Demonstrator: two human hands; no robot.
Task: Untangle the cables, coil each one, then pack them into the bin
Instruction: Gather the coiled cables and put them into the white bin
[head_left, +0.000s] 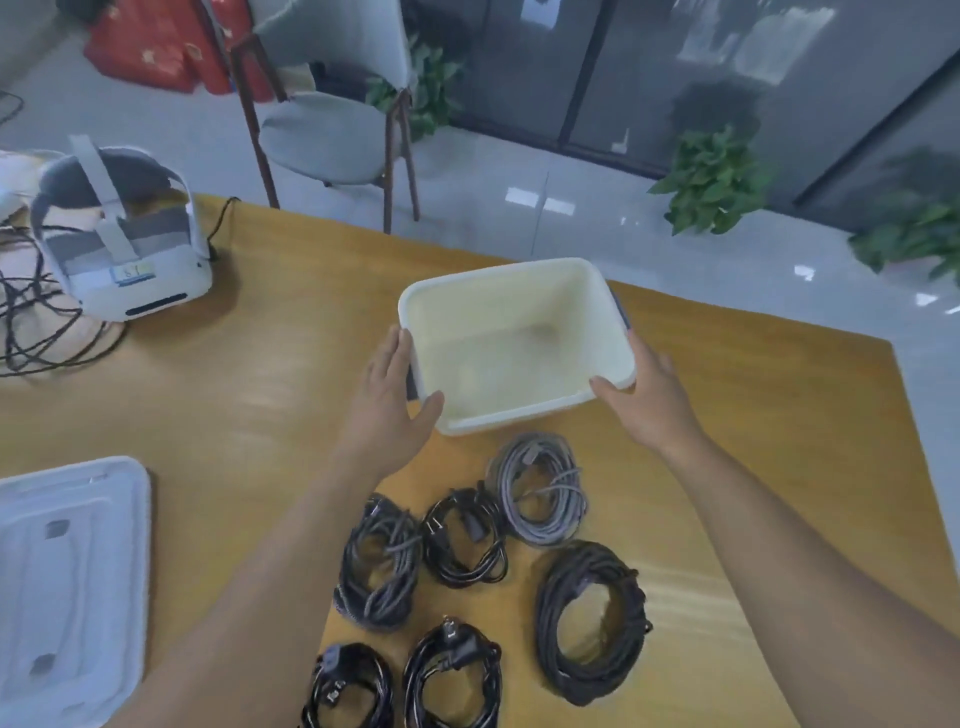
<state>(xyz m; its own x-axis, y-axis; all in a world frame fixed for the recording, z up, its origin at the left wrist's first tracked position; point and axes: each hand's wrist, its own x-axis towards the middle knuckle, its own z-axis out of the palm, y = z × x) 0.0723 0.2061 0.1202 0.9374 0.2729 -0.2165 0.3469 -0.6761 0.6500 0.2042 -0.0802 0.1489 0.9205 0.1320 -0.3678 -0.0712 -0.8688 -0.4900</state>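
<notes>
Six coils (457, 561) lie nearest you on the table (234, 374), all wound, none touching the bin (519, 338) — five dark, one grey (540, 491) closest to the bin's near rim. Untangling and coiling look done; packing is the step in hand.

Left to right: lid (67, 582) at the table's left edge, headset (124, 249) with loose black wire at far left. Your left hand (395, 395) is spread flat against the bin's left wall, thumb at the near corner. Your right hand (649, 400) cups the right corner, fingers open — each hand presses the bin rather than closing round it. The bin sits empty at table centre.

Next move, by judgement: free one hand, lift the grey coil without letting loops spill.

Wood-grain top; beyond it a chair (332, 114), glossy floor, plants (717, 176), glass wall.
</notes>
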